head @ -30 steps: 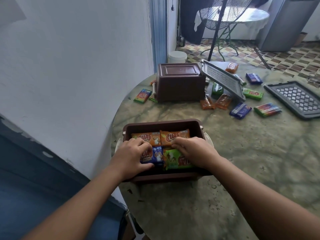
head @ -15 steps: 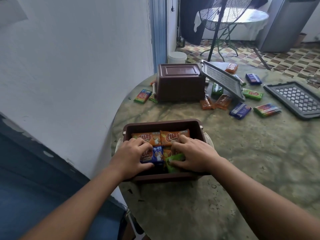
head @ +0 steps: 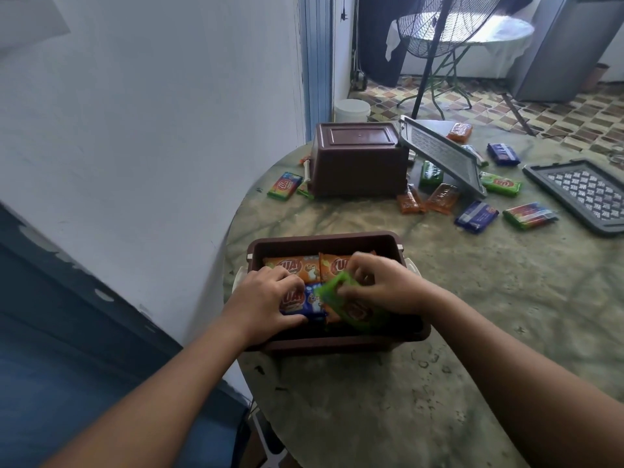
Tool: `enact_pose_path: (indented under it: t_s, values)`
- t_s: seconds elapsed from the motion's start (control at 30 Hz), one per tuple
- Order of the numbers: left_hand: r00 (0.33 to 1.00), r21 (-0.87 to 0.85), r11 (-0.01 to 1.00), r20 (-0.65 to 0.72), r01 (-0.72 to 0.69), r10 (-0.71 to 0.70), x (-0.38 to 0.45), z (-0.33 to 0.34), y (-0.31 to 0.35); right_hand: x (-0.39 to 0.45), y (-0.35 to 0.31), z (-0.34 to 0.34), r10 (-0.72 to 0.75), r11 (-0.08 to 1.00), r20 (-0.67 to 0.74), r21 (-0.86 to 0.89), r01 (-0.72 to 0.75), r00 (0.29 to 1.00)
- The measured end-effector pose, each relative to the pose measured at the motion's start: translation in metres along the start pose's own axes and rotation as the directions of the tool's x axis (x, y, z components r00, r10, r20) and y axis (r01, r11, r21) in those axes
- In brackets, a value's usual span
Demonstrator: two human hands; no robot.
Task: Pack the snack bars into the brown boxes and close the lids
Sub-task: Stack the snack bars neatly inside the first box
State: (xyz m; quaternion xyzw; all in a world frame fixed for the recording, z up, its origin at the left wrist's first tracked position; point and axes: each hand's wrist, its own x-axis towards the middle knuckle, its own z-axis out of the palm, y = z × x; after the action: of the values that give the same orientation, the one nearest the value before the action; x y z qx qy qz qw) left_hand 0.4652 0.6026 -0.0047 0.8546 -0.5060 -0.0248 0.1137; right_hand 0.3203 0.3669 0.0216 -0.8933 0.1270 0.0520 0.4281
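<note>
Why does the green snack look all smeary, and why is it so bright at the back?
In the head view the green snack bar is motion-blurred in the right hand, while the blue snack bar under the left hand reads sharper; daylight washes out the white-clothed table behind the fan; the wide lens bends the wall edges.

An open box [head: 324,239] sits at the table's [head: 472,332] near-left edge, bars [head: 293,266] packed inside. A second box [head: 358,160] lies overturned at the far-left edge, a lid [head: 442,157] leaning against its right side. Loose bars [head: 476,216] scatter around it. Another lid [head: 580,194] lies flat at the right edge.
</note>
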Motion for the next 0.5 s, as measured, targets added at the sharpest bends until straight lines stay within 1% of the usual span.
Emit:
enact_pose_path:
  t_s: [0.03, 0.07, 0.1, 0.13, 0.2, 0.3, 0.37, 0.4, 0.43, 0.47, 0.5]
  values:
    - [1.000, -0.001, 1.000, 0.000, 0.001, -0.001, 0.0002, -0.0001, -0.0002, 0.0003, -0.0037, -0.0032, 0.052, 0.981, -0.057, 0.191, -0.040, 0.997]
    - [1.000, -0.002, 1.000, 0.001, 0.001, -0.001, 0.0001, 0.0000, -0.0004, 0.0002, -0.0072, -0.0058, 0.104, 0.932, -0.094, 0.356, -0.065, 0.990]
    - [1.000, -0.001, 1.000, 0.002, 0.000, 0.000, 0.0000, 0.0001, -0.0005, 0.0004, -0.0104, -0.0083, 0.139, 0.886, -0.115, 0.459, -0.071, 0.984]
    - [1.000, 0.001, 1.000, 0.000, -0.003, 0.003, -0.0002, 0.0004, -0.0007, 0.0008, -0.0121, -0.0104, 0.158, 0.862, -0.118, 0.500, -0.078, 0.980]
    - [1.000, 0.000, 1.000, 0.000, -0.004, 0.004, 0.0003, 0.0003, -0.0004, 0.0008, -0.0124, -0.0096, 0.169, 0.855, -0.081, 0.509, -0.105, 0.982]
    - [1.000, -0.002, 1.000, -0.006, -0.005, 0.005, 0.0008, 0.0000, 0.0000, -0.0016, -0.0049, -0.0049, 0.214, 0.879, -0.047, 0.445, -0.171, 0.976]
    - [1.000, -0.002, 1.000, -0.008, -0.008, 0.008, 0.0002, 0.0001, -0.0008, -0.0042, -0.0026, -0.0041, 0.231, 0.918, -0.036, 0.338, -0.205, 0.972]
    - [1.000, -0.001, 1.000, -0.009, -0.009, 0.009, -0.0001, 0.0003, -0.0010, -0.0054, -0.0026, -0.0049, 0.218, 0.954, -0.047, 0.222, -0.202, 0.975]
    - [1.000, 0.002, 1.000, -0.010, -0.010, 0.010, 0.0000, 0.0005, -0.0008, -0.0061, -0.0037, -0.0062, 0.190, 0.980, -0.069, 0.068, -0.185, 0.979]
    - [1.000, 0.007, 1.000, -0.010, -0.011, 0.011, 0.0002, 0.0005, -0.0005, -0.0063, -0.0046, -0.0071, 0.146, 0.985, -0.088, -0.083, -0.153, 0.985]
    - [1.000, 0.012, 1.000, -0.009, -0.011, 0.011, 0.0006, 0.0004, -0.0003, -0.0061, -0.0052, -0.0065, 0.098, 0.974, -0.093, -0.194, -0.115, 0.991]
